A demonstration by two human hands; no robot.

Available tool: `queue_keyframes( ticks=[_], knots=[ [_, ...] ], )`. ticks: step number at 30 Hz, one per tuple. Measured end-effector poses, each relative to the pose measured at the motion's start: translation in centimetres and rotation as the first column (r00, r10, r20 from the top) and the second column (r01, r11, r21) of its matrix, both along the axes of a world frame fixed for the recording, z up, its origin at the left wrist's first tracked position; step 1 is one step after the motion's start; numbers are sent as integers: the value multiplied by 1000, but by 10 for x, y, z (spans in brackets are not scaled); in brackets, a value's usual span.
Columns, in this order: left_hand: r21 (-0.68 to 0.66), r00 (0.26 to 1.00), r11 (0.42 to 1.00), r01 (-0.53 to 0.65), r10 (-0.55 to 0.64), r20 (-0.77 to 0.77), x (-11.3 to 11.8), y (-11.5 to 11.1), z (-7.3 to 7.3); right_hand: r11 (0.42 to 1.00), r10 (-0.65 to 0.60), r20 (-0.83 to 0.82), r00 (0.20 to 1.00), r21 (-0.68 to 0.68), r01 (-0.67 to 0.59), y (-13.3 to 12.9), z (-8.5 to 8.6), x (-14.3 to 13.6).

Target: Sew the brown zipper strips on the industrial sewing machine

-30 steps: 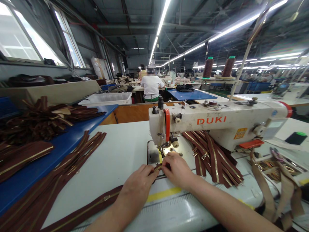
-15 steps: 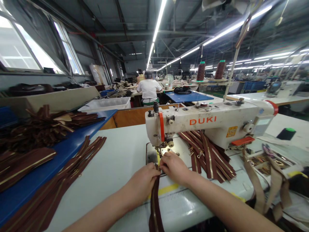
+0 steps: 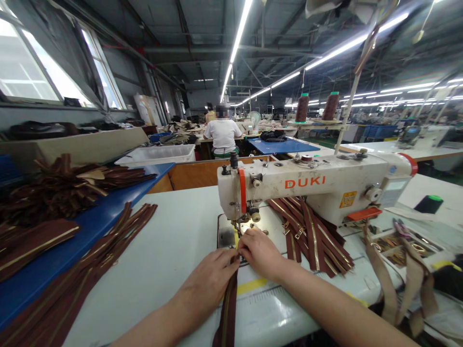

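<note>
A brown zipper strip point(image 3: 227, 308) with gold teeth runs from the needle area of a white sewing machine point(image 3: 307, 176) down over the table's front edge. My left hand point(image 3: 206, 274) grips it, thumb and fingers closed around the strip just in front of the presser foot. Right beside it, my right hand point(image 3: 258, 250) pinches the strip's upper end close under the needle. The fingertips hide that end. To the right, under the machine arm, lies a pile of brown zippers point(image 3: 314, 236) with gold sliders.
Long brown zippers point(image 3: 104, 255) lie across the table's left side. More are heaped on a blue table point(image 3: 144, 185). At right sit a parts tray point(image 3: 405, 246) with metal pieces, beige straps point(image 3: 383, 279) and a thread cone point(image 3: 428, 204). A person point(image 3: 222, 135) sits ahead.
My left hand has slid slightly down and left, its fingers now lying flatter over the zipper. The strip's hanging part has swung left. My right hand has barely moved.
</note>
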State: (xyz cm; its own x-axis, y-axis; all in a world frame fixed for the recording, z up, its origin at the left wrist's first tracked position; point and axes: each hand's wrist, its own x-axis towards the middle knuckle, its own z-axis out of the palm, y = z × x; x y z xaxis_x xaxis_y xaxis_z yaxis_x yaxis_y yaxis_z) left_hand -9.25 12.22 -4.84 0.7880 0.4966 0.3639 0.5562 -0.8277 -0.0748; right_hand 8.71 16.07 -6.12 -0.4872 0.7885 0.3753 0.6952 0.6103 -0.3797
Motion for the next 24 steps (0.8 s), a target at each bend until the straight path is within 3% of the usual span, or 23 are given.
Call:
queue_keyframes(
  ticks=[3,7,16,24],
  knots=[
    [117,992,990,73,-59,-115,-5,5,-3,1000,-8,4,1000,-8,8,0,0,-1],
    [124,969,984,126,-96,-228,-10,8,-6,998,-40,-3,999,-55,40,0,4,-3],
    [134,968,989,65,-30,-248,-8,4,-10,991,-106,-256,961,-102,82,-2,-1,8],
    [90,971,995,-51,70,-227,3,10,-11,984,166,-132,977,-48,-174,-32,9,22]
  ],
)
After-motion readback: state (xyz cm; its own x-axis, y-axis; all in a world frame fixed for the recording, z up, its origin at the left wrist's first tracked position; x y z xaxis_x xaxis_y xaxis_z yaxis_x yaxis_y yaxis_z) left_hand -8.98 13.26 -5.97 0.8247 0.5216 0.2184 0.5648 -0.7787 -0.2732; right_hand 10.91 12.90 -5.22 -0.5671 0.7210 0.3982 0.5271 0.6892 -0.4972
